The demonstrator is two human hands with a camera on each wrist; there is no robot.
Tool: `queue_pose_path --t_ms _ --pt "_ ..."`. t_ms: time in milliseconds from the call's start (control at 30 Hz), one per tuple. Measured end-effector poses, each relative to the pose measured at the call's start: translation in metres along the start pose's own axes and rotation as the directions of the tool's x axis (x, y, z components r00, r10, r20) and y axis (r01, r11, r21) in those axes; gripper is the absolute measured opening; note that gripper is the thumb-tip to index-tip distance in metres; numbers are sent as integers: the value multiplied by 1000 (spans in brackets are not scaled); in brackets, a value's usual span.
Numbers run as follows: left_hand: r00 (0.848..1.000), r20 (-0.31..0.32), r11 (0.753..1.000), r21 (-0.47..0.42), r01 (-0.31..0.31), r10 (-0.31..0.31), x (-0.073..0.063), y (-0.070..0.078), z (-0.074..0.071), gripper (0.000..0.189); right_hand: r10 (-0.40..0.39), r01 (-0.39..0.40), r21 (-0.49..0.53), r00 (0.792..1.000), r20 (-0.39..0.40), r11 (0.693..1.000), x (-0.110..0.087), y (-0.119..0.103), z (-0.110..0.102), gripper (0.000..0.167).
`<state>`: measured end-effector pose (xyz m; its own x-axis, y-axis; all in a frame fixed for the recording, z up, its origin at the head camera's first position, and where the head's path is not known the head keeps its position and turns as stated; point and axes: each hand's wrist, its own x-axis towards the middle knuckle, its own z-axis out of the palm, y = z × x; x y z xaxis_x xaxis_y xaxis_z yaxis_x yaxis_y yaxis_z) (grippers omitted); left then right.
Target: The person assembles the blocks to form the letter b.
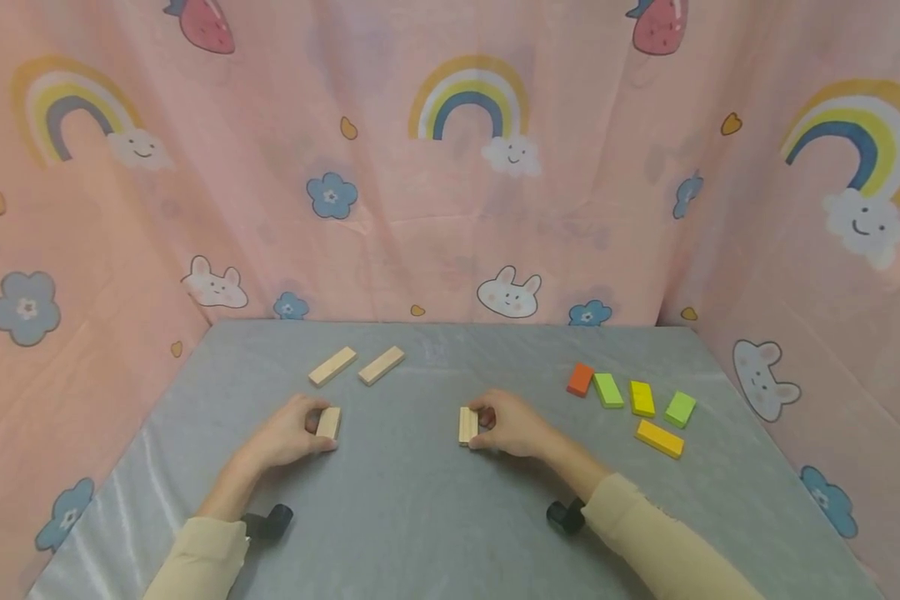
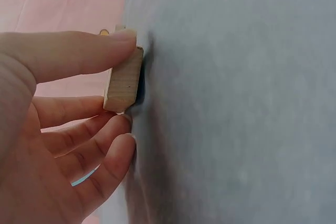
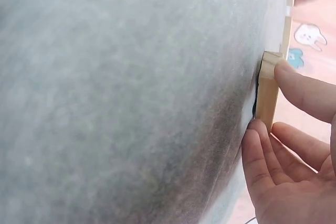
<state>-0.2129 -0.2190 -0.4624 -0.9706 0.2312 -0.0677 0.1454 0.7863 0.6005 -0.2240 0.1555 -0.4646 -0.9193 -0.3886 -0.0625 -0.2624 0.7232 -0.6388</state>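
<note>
Two plain blocks pinched, one in each hand

Head view: my left hand (image 1: 292,429) pinches a pale wooden block (image 1: 329,423) left of the table's middle, thumb at the near end, fingers at the far end. The left wrist view shows the remaining fingers loosely bent beside the pinch. My right hand (image 1: 517,425) does likewise with another plain block (image 1: 467,426), right of the first and well apart from it. A lengthwise line runs down this one; cannot tell whether it is a corner or a seam. Both pieces sit at or just over the grey cloth (image 1: 405,517); contact cannot be told for certain.

Beyond my left hand, two bare wooden blocks lie flat, a left plank (image 1: 333,367) and a right plank (image 1: 382,366), slanted the same way with a narrow gap between.

Right side, past my right hand, a coloured group: an orange-red block (image 1: 581,380) close beside a lime block (image 1: 608,390), then a yellow block (image 1: 642,399), then a green block (image 1: 679,409). Nearer me, an amber block (image 1: 659,439) lies below those last two.

Beige sleeves (image 1: 660,533) on both forearms; a black device (image 1: 566,517) shows at each wrist. Pink curtain (image 1: 420,233) on three sides, printed with rainbows, rabbits, strawberries and blue flowers.
</note>
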Motion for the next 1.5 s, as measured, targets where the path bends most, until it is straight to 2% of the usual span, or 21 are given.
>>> queue_pose_path --t_ms 367,667,800,1100,1333,1500 --pt "996 6 996 -4 -88 88 5 20 11 68 21 -21 13 1000 -7 1000 2 -3 1 53" --pt "993 51 994 -33 -103 105 6 40 19 66 -51 51 0 999 17 999 4 -3 -3 56" --pt "990 61 992 -23 -127 128 6 50 24 65 -55 55 11 998 20 998 3 -3 -4 55" --pt "976 69 978 -12 -207 207 4 67 38 64 -34 34 10 999 12 999 3 0 -2 52" --pt "958 104 963 -1 -270 268 1 82 51 63 -22 22 1 1000 11 1000 3 1 0 51" --pt "948 128 957 -16 -291 291 -1 93 56 63 -18 18 7 1000 19 1000 4 -1 -1 52"
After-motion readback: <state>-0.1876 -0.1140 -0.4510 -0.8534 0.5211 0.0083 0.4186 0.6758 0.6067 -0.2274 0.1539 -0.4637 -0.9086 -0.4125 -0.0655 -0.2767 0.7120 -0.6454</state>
